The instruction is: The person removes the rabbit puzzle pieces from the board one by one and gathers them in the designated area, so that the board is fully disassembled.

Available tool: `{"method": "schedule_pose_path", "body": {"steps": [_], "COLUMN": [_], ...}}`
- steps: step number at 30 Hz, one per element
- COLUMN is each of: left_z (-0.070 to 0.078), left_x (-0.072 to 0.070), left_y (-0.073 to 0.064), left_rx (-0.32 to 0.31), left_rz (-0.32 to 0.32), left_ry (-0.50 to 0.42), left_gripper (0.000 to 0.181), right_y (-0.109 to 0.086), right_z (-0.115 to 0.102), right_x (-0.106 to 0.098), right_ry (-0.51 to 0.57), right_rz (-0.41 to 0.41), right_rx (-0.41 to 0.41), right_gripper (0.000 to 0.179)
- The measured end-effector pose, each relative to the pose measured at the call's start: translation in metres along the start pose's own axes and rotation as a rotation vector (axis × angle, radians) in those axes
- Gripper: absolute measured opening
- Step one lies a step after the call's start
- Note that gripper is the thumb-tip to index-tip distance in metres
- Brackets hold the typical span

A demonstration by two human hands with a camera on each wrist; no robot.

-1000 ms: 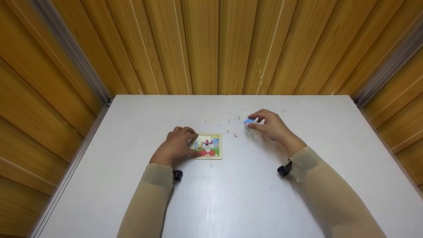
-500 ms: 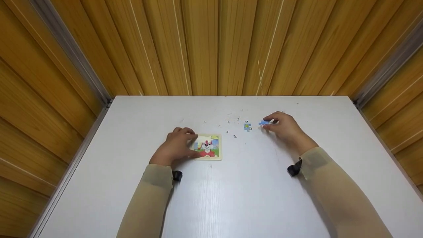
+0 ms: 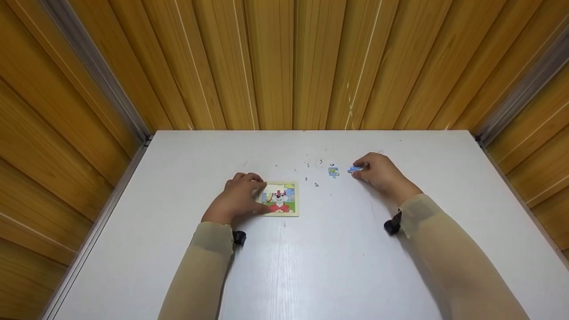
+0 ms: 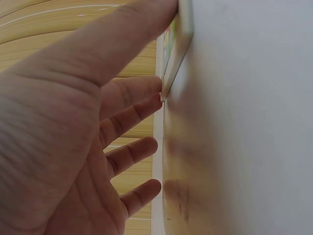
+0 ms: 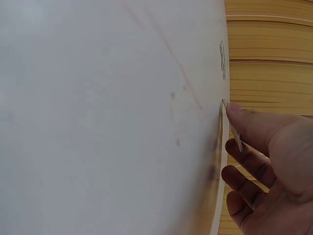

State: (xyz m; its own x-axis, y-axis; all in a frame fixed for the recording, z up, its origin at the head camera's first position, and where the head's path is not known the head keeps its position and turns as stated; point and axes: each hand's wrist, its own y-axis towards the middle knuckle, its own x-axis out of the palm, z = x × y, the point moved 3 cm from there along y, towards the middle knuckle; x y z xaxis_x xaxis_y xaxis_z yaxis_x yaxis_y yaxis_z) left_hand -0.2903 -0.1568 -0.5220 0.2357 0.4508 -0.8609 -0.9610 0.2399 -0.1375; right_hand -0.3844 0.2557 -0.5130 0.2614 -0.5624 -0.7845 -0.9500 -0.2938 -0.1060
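A small framed jigsaw puzzle [image 3: 297, 200] lies flat on the white table, showing a cartoon animal in red; bare tray shows at its upper left. My left hand [image 3: 240, 195] holds its left side between thumb and forefinger; the other fingers stay off it in the left wrist view. To the right, my right hand [image 3: 381, 174] pinches a blue jigsaw piece [image 3: 354, 169] between thumb and fingers. In the right wrist view the held piece [image 5: 236, 134] is tilted, one end near the tabletop. Another jigsaw piece [image 3: 333, 171], blue with a yellow spot, lies left of it.
Several tiny crumbs [image 3: 316, 184] are scattered on the white table [image 3: 320, 266] between the puzzle and the loose piece. Wood-patterned panels [image 3: 293, 66] stand behind the table and on both sides.
My right hand has moved right with the blue jigsaw piece and lowered slightly, leaving the other piece in plain sight on the table. The left hand keeps its hold on the puzzle.
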Motion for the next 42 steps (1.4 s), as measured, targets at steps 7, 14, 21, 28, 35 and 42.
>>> {"method": "schedule_pose_path", "body": {"steps": [7,14,21,28,35,42], "left_z": [0.000,0.000,0.000,0.000,0.000,0.001], "left_x": [0.000,-0.001,-0.001,-0.001,-0.002,-0.002], "left_y": [0.001,0.002,0.003,0.003,0.003,0.004], "left_rx": [-0.003,0.007,0.009,0.016,0.042,0.037], "left_rz": [0.001,-0.006,-0.003,0.001,0.007,0.001], "left_ry": [0.022,0.029,0.022,0.003,0.022,0.013], "left_gripper": [0.081,0.081,0.081,0.081,0.077,0.079], "right_y": [0.003,0.000,0.000,0.003,0.001,-0.001], "right_z": [0.000,-0.003,-0.017,-0.046,-0.085,-0.121], "right_x": [0.002,0.001,0.003,0.008,0.019,0.023], "right_ry": [-0.010,0.022,0.084,0.119,0.246,0.409], "right_rz": [-0.019,0.002,0.012,0.111,0.157,0.228], "right_rx": [0.011,0.024,0.068,-0.022,-0.074,-0.138], "right_gripper": [0.041,0.042,0.041,0.043,0.041,0.032]}}
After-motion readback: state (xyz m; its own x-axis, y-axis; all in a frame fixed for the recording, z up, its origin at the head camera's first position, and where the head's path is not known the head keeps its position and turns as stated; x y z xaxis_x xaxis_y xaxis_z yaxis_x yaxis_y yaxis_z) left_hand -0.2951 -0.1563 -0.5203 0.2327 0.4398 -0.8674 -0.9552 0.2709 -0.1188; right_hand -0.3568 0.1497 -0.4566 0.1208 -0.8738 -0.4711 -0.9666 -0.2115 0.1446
